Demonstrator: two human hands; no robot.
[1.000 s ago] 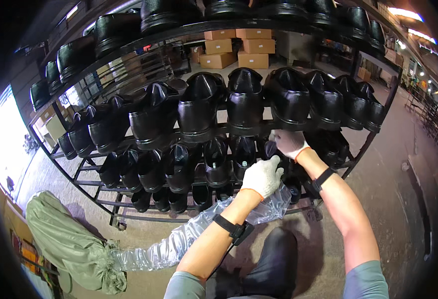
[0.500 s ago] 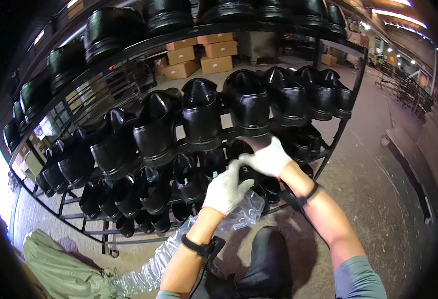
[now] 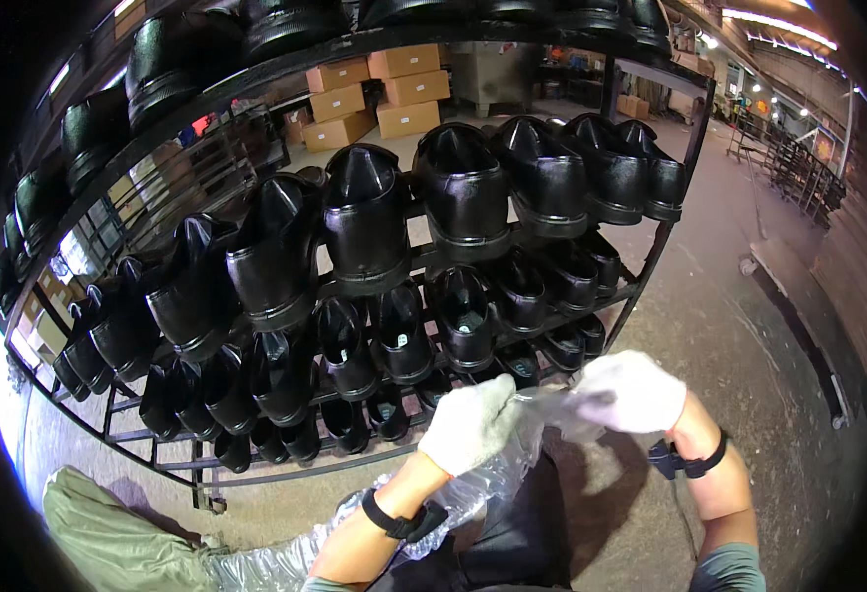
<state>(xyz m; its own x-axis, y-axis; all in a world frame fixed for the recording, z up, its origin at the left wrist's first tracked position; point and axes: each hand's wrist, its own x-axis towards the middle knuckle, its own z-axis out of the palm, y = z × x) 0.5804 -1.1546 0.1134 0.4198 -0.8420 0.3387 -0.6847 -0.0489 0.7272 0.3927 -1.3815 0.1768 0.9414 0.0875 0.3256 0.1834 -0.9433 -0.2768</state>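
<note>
Both gloved hands — left hand and right hand — gripped a clear plastic bag, apparently pulled taut between them, just before the rack of black shoes.

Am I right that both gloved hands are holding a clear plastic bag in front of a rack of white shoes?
Not quite: the shoes on the rack are black, not white, as the head view shows. The rest stands: the left hand and right hand, both gloved, hold the clear plastic bag.
</note>
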